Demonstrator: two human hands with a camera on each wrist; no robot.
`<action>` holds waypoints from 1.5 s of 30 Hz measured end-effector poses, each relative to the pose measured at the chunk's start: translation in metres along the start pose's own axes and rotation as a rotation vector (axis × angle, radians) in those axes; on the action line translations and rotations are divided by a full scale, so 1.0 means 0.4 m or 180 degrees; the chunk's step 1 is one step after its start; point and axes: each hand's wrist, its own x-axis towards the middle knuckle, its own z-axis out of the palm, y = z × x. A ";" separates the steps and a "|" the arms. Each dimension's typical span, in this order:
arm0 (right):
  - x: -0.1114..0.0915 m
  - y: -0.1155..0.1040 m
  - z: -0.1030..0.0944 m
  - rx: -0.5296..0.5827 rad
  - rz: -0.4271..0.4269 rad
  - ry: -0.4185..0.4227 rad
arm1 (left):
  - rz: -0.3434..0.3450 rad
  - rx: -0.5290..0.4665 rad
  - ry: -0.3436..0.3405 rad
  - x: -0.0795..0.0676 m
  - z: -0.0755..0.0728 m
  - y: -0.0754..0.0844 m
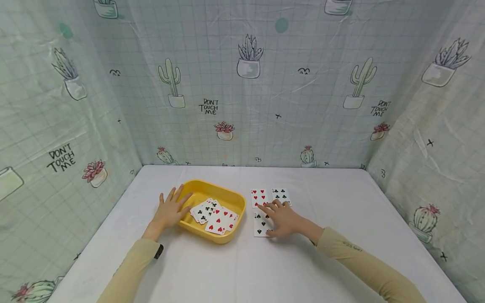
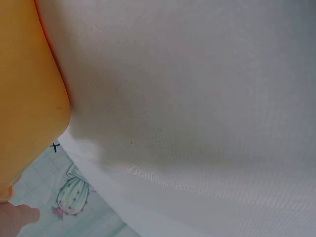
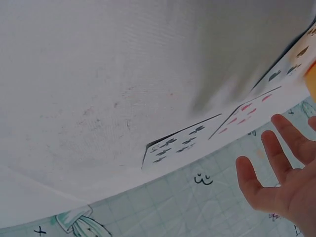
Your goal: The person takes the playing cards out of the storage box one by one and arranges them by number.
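A yellow tray [image 1: 223, 239] holds several face-up playing cards, clubs [image 1: 202, 211] and hearts [image 1: 217, 221]. My left hand [image 1: 170, 211] rests at the tray's left rim with its fingers spread; the left wrist view has the tray's outer wall [image 2: 29, 89] and a fingertip [image 2: 24, 216]. Right of the tray, three cards lie face up on the table: a hearts card [image 1: 259, 194], a clubs card [image 1: 281, 193] and, nearer, a spades card [image 1: 260, 227]. Over the spades card is my right hand [image 1: 285, 219], partly covering it. The right wrist view has its fingers [image 3: 276, 155] apart, nothing between them.
A white cloth covers the table [image 1: 265, 269]. Patterned fabric walls [image 1: 265, 92] with cactus drawings stand behind it and along both sides. A dark band [image 1: 159, 251] is at my left wrist.
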 end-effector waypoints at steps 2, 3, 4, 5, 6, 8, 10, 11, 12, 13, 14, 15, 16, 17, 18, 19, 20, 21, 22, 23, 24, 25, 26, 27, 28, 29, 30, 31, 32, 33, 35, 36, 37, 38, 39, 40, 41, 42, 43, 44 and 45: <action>0.002 -0.002 -0.009 0.0017 -0.0023 0.0052 | -0.0007 0.0014 -0.0003 0.000 0.000 0.001; 0.003 -0.004 -0.014 0.0025 -0.0036 0.0079 | -0.0012 0.0014 -0.0008 0.001 0.000 0.001; 0.004 -0.006 -0.019 0.0043 -0.0048 0.0105 | -0.0014 0.0019 -0.0011 0.001 0.000 0.001; 0.006 -0.007 -0.023 0.0057 -0.0058 0.0127 | -0.0014 0.0024 -0.0014 0.001 0.000 0.000; 0.007 -0.009 -0.027 0.0066 -0.0063 0.0145 | -0.0014 0.0026 -0.0018 0.002 0.000 0.000; 0.010 -0.013 -0.034 0.0082 -0.0061 0.0165 | -0.0016 0.0015 -0.0030 0.002 0.001 0.000; 0.013 -0.016 -0.042 0.0125 -0.0052 0.0187 | -0.0017 0.0000 -0.0034 0.003 0.001 0.000; 0.015 -0.018 -0.046 0.0146 -0.0054 0.0205 | -0.0018 0.0002 -0.0036 0.003 0.001 0.000; 0.017 -0.020 -0.050 0.0157 -0.0056 0.0226 | -0.0019 0.0003 -0.0031 0.003 0.001 0.000; 0.020 -0.023 -0.054 0.0180 -0.0057 0.0246 | -0.0020 0.0006 -0.0026 0.003 0.001 0.000; 0.022 -0.025 -0.059 0.0198 -0.0052 0.0254 | -0.0020 0.0003 -0.0022 0.003 0.001 0.000; 0.025 -0.027 -0.063 0.0201 -0.0049 0.0264 | -0.0023 0.0005 -0.0018 0.003 0.001 0.000; 0.029 -0.030 -0.068 0.0204 -0.0046 0.0275 | -0.0025 0.0009 -0.0015 0.003 0.001 -0.001; 0.033 -0.033 -0.072 0.0192 -0.0042 0.0269 | -0.0028 0.0010 -0.0013 0.002 0.001 -0.001; 0.037 -0.037 -0.077 0.0205 -0.0037 0.0268 | -0.0030 0.0009 -0.0012 0.002 0.001 -0.001; 0.041 -0.041 -0.082 0.0225 -0.0029 0.0269 | -0.0033 0.0013 -0.0015 0.002 0.001 -0.001; 0.045 -0.044 -0.086 0.0212 -0.0032 0.0271 | -0.0036 0.0017 -0.0018 0.001 0.000 -0.001; 0.050 -0.048 -0.091 0.0211 -0.0042 0.0279 | -0.0040 0.0025 -0.0020 0.001 0.000 0.000; 0.055 -0.052 -0.096 0.0225 -0.0055 0.0288 | -0.0042 0.0024 -0.0023 0.001 -0.001 0.000; 0.060 -0.056 -0.100 0.0223 -0.0071 0.0293 | -0.0042 0.0021 -0.0024 0.002 -0.001 0.001; 0.065 -0.060 -0.104 0.0220 -0.0090 0.0305 | -0.0042 0.0005 -0.0029 0.002 -0.002 0.001; 0.070 -0.063 -0.108 0.0197 -0.0112 0.0316 | -0.0041 -0.0011 -0.0036 0.003 -0.002 0.001; 0.075 -0.067 -0.112 0.0205 -0.0152 0.0338 | -0.0039 -0.0024 -0.0042 0.003 -0.003 0.002; 0.080 -0.071 -0.115 0.0235 -0.0180 0.0351 | -0.0037 -0.0035 -0.0048 0.004 -0.003 0.002; 0.086 -0.074 -0.118 0.0250 -0.0212 0.0369 | -0.0034 -0.0044 -0.0050 0.004 -0.003 0.002; 0.091 -0.078 -0.121 0.0252 -0.0243 0.0385 | -0.0028 -0.0055 -0.0053 0.005 -0.003 0.002; 0.096 -0.082 -0.123 0.0280 -0.0270 0.0399 | -0.0023 -0.0058 -0.0053 0.005 -0.003 0.002; 0.101 -0.085 -0.125 0.0290 -0.0297 0.0407 | -0.0019 -0.0053 -0.0054 0.005 -0.003 0.001; 0.105 -0.088 -0.126 0.0306 -0.0325 0.0419 | -0.0014 -0.0052 -0.0051 0.004 -0.003 0.001; 0.110 -0.091 -0.126 0.0291 -0.0336 0.0413 | -0.0008 -0.0045 -0.0044 0.004 -0.003 0.001; 0.121 -0.095 -0.126 0.0276 -0.0367 0.0433 | 0.0000 -0.0043 -0.0038 0.004 -0.004 0.000; 0.126 -0.098 -0.126 0.0276 -0.0382 0.0446 | 0.0003 -0.0035 -0.0037 0.004 -0.004 0.000; 0.131 -0.100 -0.126 0.0280 -0.0400 0.0461 | 0.0006 -0.0036 -0.0036 0.004 -0.005 0.000; 0.135 -0.103 -0.127 0.0292 -0.0414 0.0468 | 0.0008 -0.0031 -0.0035 0.004 -0.005 0.000; 0.140 -0.105 -0.128 0.0292 -0.0421 0.0463 | 0.0004 -0.0032 -0.0034 0.004 -0.005 0.001; 0.144 -0.108 -0.129 0.0310 -0.0430 0.0460 | 0.0001 -0.0043 -0.0036 0.003 -0.006 0.001; 0.149 -0.110 -0.131 0.0328 -0.0436 0.0442 | -0.0003 -0.0045 -0.0038 0.003 -0.006 0.002; 0.153 -0.113 -0.132 0.0338 -0.0439 0.0417 | -0.0009 -0.0044 -0.0037 0.002 -0.007 0.002; 0.157 -0.116 -0.133 0.0359 -0.0441 0.0385 | -0.0013 -0.0045 -0.0037 0.002 -0.007 0.003; 0.161 -0.118 -0.134 0.0366 -0.0434 0.0356 | -0.0017 -0.0044 -0.0036 0.001 -0.008 0.004; 0.166 -0.120 -0.133 0.0374 -0.0438 0.0340 | -0.0014 -0.0039 -0.0026 0.002 -0.007 0.003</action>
